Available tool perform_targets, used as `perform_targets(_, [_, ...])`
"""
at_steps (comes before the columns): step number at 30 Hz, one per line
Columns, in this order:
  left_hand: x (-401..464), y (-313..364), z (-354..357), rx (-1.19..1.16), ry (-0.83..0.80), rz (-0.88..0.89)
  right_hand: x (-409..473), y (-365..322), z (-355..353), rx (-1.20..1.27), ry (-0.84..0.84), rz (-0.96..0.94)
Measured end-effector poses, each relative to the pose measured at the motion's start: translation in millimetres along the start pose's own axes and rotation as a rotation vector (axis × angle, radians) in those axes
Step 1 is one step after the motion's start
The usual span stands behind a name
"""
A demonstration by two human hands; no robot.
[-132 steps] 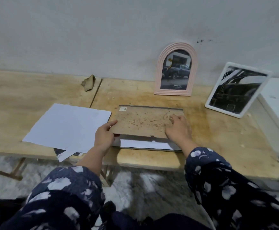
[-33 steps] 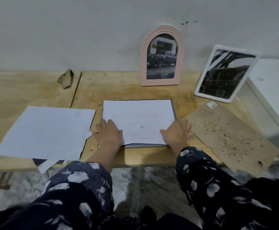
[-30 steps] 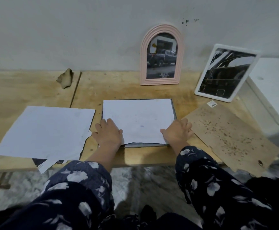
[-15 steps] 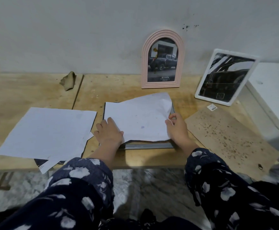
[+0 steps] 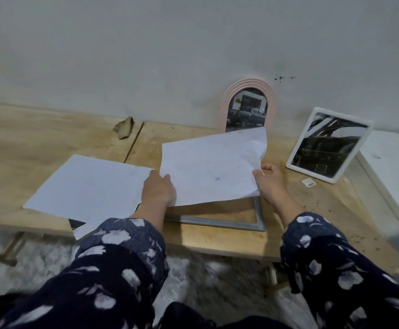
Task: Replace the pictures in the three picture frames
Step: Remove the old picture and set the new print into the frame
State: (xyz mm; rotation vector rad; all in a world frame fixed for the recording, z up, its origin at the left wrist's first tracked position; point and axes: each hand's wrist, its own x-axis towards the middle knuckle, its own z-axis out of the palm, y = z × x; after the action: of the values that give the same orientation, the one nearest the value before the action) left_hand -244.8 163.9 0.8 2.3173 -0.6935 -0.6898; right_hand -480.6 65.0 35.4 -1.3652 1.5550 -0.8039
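Paper point(image 5: 208, 169), a white sheet seen from its blank side, is lifted clear of the grey frame point(image 5: 217, 222) that lies flat on the worktop point(image 5: 27, 138). The left hand point(image 5: 158, 188) grips the sheet's near-left corner, fingers curled over the edge. The right hand point(image 5: 268, 179) is at the right edge with fingers loosely curled; whether it pinches the sheet or only touches it I cannot tell. The far right corner of the sheet is curled and creased.

Judging by the task, this looks like the old picture coming out of the last frame. To do it well, keep the sheet level, support both sides so the curl does not fold further, and carry it left onto the stack of sheets point(image 5: 89, 186) without sweeping the pile off the worktop's edge. The pink arched frame point(image 5: 224, 108) and the white frame point(image 5: 327, 143) lean against the wall behind, so the raised far edge should stay low enough not to knock them.
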Motion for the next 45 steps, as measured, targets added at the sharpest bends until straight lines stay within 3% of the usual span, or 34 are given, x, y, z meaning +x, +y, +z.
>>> perform_targets(7, [15,-51,-58,-0.098,0.205,-0.076,-1,-17,75,-0.027,-0.141,-0.005])
perform_targets(16, [87,-132,-150,-0.168,0.386,-0.235,-3,-53,234,-0.038,-0.347,-0.020])
perform_targets(22, [173,-159,-194,-0.125,0.393,-0.155,17,-76,328,-0.080,-0.311,-0.107])
perform_targets(25, [223,-166,-212,-0.102,0.362,-0.123,28,-90,372,-0.064,-0.240,-0.054])
perform_targets(28, [251,-169,-225,-0.098,0.375,-0.123,37,-96,403,-0.043,-0.271,-0.030])
perform_targets(38, [301,-203,-250,-0.092,0.527,-0.322,50,-119,484,-0.287,-0.550,-0.233])
perform_targets(45, [296,-221,-251,0.196,0.542,-0.331,47,-116,512,-0.490,-0.602,-0.387])
